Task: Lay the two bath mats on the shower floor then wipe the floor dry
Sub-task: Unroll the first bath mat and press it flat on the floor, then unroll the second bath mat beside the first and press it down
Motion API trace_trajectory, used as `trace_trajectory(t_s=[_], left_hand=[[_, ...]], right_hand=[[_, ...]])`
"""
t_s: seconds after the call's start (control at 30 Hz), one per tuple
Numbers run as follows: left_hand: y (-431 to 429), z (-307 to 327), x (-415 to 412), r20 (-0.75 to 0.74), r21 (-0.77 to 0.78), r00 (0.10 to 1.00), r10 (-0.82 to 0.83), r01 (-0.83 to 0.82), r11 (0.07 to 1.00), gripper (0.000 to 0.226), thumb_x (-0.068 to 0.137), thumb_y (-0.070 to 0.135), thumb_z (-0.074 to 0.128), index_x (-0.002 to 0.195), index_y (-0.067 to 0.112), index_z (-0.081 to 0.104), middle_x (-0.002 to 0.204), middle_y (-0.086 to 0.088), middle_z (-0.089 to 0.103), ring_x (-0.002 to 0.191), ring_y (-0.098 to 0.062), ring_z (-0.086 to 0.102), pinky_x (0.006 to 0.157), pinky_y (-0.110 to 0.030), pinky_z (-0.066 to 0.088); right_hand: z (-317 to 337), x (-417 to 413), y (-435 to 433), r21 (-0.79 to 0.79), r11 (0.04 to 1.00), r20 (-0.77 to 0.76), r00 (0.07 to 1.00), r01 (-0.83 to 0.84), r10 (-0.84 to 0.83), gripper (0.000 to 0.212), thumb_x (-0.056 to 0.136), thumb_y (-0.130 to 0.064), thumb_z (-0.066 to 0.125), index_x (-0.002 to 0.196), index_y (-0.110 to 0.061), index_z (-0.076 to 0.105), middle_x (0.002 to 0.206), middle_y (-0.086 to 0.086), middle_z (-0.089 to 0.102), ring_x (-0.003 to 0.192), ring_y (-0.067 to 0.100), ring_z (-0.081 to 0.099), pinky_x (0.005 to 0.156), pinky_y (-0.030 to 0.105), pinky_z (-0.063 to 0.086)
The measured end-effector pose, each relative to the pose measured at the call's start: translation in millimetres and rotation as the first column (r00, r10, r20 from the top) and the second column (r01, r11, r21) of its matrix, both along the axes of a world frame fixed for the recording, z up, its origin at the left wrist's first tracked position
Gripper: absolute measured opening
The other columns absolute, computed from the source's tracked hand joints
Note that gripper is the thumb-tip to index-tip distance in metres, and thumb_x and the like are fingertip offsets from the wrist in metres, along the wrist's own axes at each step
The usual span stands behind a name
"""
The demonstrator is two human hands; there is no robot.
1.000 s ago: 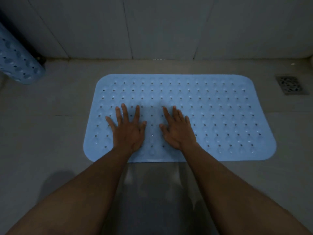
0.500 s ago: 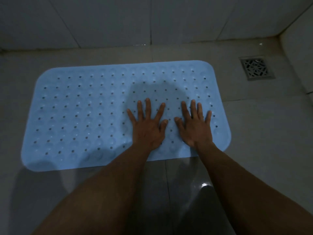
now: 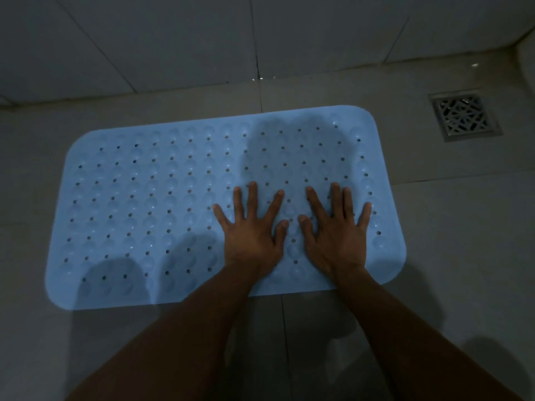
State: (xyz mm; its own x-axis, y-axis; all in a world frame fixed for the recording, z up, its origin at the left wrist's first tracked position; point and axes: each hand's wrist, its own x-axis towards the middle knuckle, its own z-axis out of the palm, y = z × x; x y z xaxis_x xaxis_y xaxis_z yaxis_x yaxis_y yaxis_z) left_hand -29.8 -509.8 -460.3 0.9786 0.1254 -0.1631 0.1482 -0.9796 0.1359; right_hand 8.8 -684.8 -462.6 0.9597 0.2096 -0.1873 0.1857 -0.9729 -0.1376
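Fingers (image 3: 252,198) spread wide and pressed flat: that is what I see on both hands, holding nothing. Taking the blue bath mat (image 3: 150,204) as my landmark, it lies flat on the tiled shower floor (image 3: 463,241), its long side along the wall (image 3: 173,39). The mat's left half is bare. My left hand (image 3: 252,238) rests palm down on its right half, near the front edge. My right hand (image 3: 337,237) lies just beside it, thumbs nearly touching. The floor drain (image 3: 462,115) sits beyond the mat's far right corner.
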Motion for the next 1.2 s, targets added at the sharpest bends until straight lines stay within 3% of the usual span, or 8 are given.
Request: trace_trajectory(t_s=[0.27,0.4,0.5,0.63,0.73,0.97,1.2], left_hand=[[-0.2,0.1,1.3,-0.069,0.029,0.998,-0.011,0.013,1.0,0.062,0.096,0.064,0.0,0.152,0.045,-0.018,0.164,-0.005,-0.022,0.148,-0.035,-0.025,0.113,-0.07,-0.009],[1.5,-0.4,0.6,-0.049,-0.038,0.999,-0.01,0.008,0.999,0.063,0.098,0.064,0.007,0.153,0.045,-0.016,0.164,-0.005,-0.022,0.149,-0.034,-0.023,0.113,-0.068,-0.012],[5.9,9.5,3.1,-0.116,-0.081,0.993,-0.009,-0.001,0.997,0.065,0.097,0.065,0.008,0.153,0.044,-0.017,0.164,-0.003,-0.023,0.15,-0.031,-0.022,0.113,-0.065,-0.017],[24.0,40.1,6.9,-0.195,-0.199,0.98,-0.036,-0.003,0.98,0.065,0.099,0.063,0.011,0.154,0.04,-0.016,0.165,-0.005,-0.019,0.153,-0.026,-0.011,0.12,-0.059,-0.006],[55.3,62.2,2.0,-0.136,-0.236,0.991,-0.009,-0.023,0.971,0.063,0.101,0.06,0.014,0.154,0.04,-0.013,0.165,-0.005,-0.017,0.153,-0.026,-0.008,0.121,-0.056,-0.003],[172.2,131.4,-6.5,0.039,-0.131,0.993,0.11,-0.104,0.986,0.063,0.101,0.06,0.012,0.156,0.039,-0.009,0.166,-0.005,-0.015,0.152,-0.027,-0.014,0.119,-0.06,-0.009],[290.9,206.3,-15.2,0.194,-0.029,0.961,0.196,-0.194,0.981,0.063,0.102,0.057,0.017,0.157,0.038,-0.007,0.166,-0.009,-0.008,0.153,-0.029,-0.008,0.118,-0.064,-0.002]], right_hand=[[1.7,-2.0,-0.2,-0.018,1.0,0.016,1.0,-0.012,0.013,0.063,0.098,-0.061,0.008,0.155,-0.039,-0.01,0.166,0.004,-0.01,0.152,0.025,-0.011,0.118,0.062,-0.004],[2.9,-2.7,0.9,-0.051,0.998,-0.008,1.0,-0.019,0.019,0.067,0.095,-0.067,0.003,0.155,-0.039,-0.011,0.166,0.005,-0.01,0.152,0.026,-0.011,0.117,0.062,-0.006],[13.2,2.4,0.4,-0.007,0.999,-0.092,0.995,-0.043,0.043,0.074,0.09,-0.075,0.008,0.154,-0.043,-0.01,0.165,0.006,-0.013,0.151,0.027,-0.014,0.117,0.062,-0.01],[46.7,18.8,4.8,0.024,0.999,-0.261,0.965,-0.022,0.027,0.073,0.092,-0.073,0.022,0.154,-0.045,-0.006,0.164,0.002,-0.018,0.15,0.025,-0.018,0.116,0.064,-0.009],[78.5,25.0,27.3,0.043,0.997,-0.205,0.976,-0.069,0.077,0.073,0.095,-0.07,0.025,0.155,-0.043,-0.006,0.164,0.001,-0.018,0.151,0.024,-0.017,0.116,0.062,-0.008],[158.2,39.7,138.1,0.086,0.962,-0.08,0.96,-0.261,0.268,0.069,0.1,-0.061,0.022,0.155,-0.038,-0.012,0.163,0.001,-0.022,0.15,0.024,-0.019,0.117,0.06,-0.009],[234.4,49.7,258.7,0.112,0.91,0.056,0.916,-0.4,0.396,0.07,0.101,-0.054,0.032,0.157,-0.033,-0.007,0.164,0.006,-0.016,0.151,0.026,-0.012,0.118,0.059,-0.003]])
